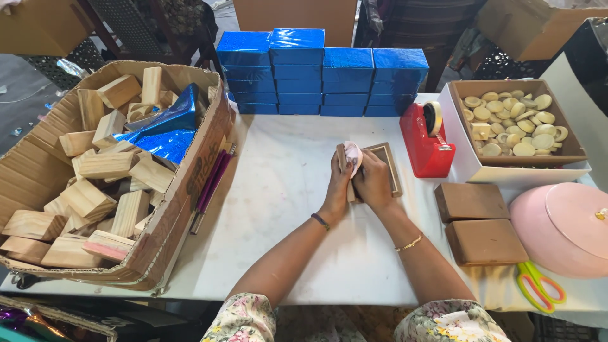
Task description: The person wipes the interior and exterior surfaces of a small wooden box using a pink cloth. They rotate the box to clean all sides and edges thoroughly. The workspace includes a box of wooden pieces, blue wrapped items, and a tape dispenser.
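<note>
My left hand (336, 187) grips a small wooden block (342, 159) that stands upright on the white table (278, 209). My right hand (373, 182) presses a crumpled white cloth (353, 154) against the block's top and side. Both hands touch each other around the block. A flat wooden frame (391, 166) lies on the table just behind my right hand, partly hidden by it.
A large cardboard box (183, 196) of wooden blocks and blue foil sits left. Stacked blue boxes (323, 76) line the back. A red tape dispenser (425, 142), a white box of round wooden discs (514, 120), two brown blocks (478, 221), a pink lidded container (563, 228) and scissors (538, 285) are right.
</note>
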